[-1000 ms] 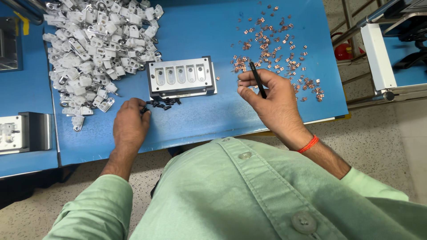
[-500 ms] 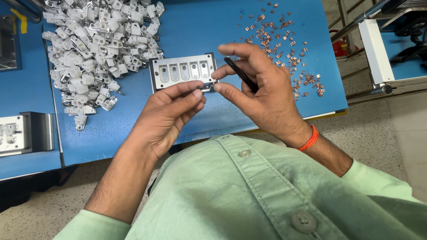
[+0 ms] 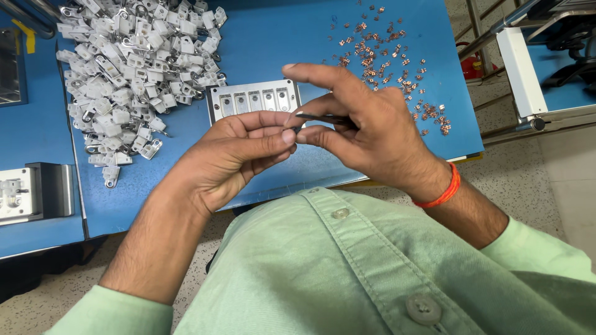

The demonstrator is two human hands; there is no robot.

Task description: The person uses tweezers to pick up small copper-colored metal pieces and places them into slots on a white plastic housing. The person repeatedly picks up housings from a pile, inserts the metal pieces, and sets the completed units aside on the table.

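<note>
While left hand (image 3: 239, 155) pinches unseen small part, right hand (image 3: 366, 133) grips tweezers (image 3: 323, 117), tips touching; fixture (image 3: 251, 99) just beyond.

Blue table (image 3: 323, 31), copper-coloured bits (image 3: 397, 56)

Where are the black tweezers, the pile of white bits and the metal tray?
tweezers (image 3: 323, 117), head view, middle of the shaft
white bits (image 3: 124, 68), head view, middle of the pile
metal tray (image 3: 214, 99), head view, left rim

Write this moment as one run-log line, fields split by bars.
left hand: fingertips pinched at tweezers tip | right hand: holds dark tweezers | metal tray: on blue table, behind hands | white parts pile: far left
</note>
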